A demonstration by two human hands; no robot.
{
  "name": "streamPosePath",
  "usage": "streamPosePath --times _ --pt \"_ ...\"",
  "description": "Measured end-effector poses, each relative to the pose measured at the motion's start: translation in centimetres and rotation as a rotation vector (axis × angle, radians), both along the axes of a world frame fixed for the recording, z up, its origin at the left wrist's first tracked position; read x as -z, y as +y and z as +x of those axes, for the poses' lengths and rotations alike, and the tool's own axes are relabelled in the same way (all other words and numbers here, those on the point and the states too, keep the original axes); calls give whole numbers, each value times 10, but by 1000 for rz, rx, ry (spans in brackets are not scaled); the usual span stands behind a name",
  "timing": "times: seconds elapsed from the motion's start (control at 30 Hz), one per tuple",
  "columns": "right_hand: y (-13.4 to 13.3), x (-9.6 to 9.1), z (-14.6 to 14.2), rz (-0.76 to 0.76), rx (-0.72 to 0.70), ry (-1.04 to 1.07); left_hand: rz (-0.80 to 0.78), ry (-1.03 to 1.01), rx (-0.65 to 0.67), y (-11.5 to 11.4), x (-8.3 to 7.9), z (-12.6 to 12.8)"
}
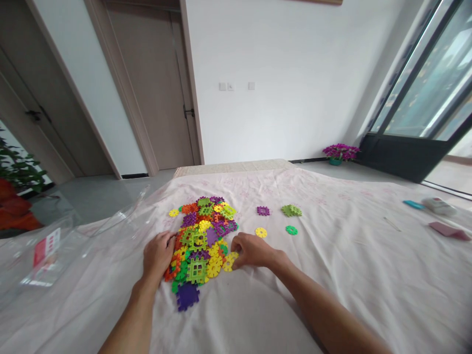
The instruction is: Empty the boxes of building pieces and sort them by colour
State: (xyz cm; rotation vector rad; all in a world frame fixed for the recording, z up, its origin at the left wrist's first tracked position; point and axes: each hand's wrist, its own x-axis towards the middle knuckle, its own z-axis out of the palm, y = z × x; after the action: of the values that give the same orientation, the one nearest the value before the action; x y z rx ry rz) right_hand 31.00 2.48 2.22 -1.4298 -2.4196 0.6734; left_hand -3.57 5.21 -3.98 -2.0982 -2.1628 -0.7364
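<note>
The yellow disc (pixel 229 262) lies flat at the right edge of the pile (pixel 204 231), its rim pinched between the right hand's (pixel 252 250) thumb and fingers. The pile is a heap of notched discs and squares in yellow, green, orange and purple. A dark purple square (pixel 188 296) sits at its near end. The left hand (pixel 159 253) rests against the pile's left side, fingers bent; whether they grip a piece, I cannot tell.

Apart from the pile, beyond the right hand, lie a purple square (pixel 263 211), light green squares (pixel 291 210), a loose yellow disc (pixel 261 232) and a green disc (pixel 291 230). All are on the pale, creased cloth (pixel 354 255). A clear bag (pixel 46 248) lies at left, a white pack (pixel 438 206) far right. Past the cloth stand a door (pixel 151 83) and pink flowers (pixel 341 151).
</note>
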Motion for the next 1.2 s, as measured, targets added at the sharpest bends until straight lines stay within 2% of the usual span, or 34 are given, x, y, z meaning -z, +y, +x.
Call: streamPosePath --times 0.17,0.4,0.47,0.7,0.83,0.93,1.03,1.2 --pt "-4 5 -5 -22 33 6 2 3 1 0 -1 0" --pt "2 8 -2 -205 75 195 6 5 0 1 1 -1" --pt "11 6 11 -172 123 188 3 -1 4 1 2 -1" --pt "36 -1 69 9 480 17 -4 -4 0 0 -1 1" --pt "36 1 78 48 548 -91 7 10 -8 -1 -2 2" --pt "33 2 69 160 580 -138 6 9 -7 -1 -3 2" --pt "25 1 49 284 489 -88 -1 9 -5 -1 -3 2" --pt "7 5 5 431 82 27 -2 13 -1 1 -1 1"
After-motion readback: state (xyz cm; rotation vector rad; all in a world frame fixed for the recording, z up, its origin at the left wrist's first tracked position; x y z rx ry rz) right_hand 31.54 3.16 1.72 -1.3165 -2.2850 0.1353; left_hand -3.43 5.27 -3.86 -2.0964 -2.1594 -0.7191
